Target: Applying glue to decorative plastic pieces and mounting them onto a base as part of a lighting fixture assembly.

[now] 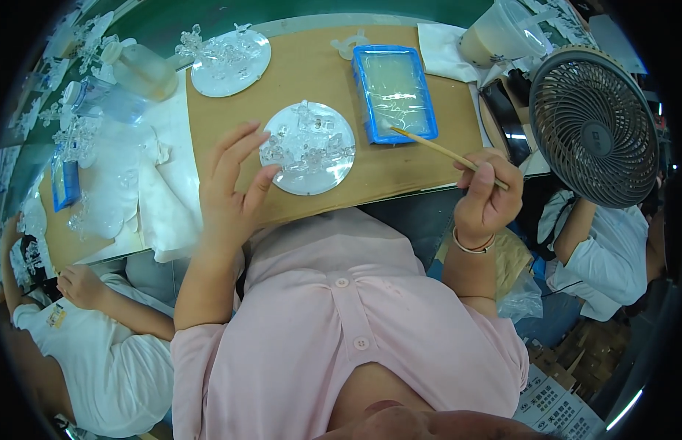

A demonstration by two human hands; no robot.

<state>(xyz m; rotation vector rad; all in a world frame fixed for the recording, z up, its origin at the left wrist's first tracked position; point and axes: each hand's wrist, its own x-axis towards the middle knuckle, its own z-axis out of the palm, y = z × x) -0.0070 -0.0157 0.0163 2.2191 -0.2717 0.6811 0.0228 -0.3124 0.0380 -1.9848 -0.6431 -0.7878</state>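
Note:
My right hand [488,192] grips a thin paintbrush [445,151] with a pale wooden handle. The brush tip is at the near end of a blue-rimmed tray [364,99], over its pale, glossy filling; whether it touches is hard to tell. My left hand [235,180] is open, thumb and fingers apart, at the left edge of a round white plate [309,185]. Its thumb tip overlaps the plate's rim, and contact cannot be made out. Several small clear pieces [309,145] lie on that plate.
Another round plate [222,86] with clear pieces sits farther left on the brown board [312,51]. Plastic jugs [147,70] stand far left, and a lidded tub [495,37] far right. A black fan [596,136] is at right. Co-workers sit on both sides.

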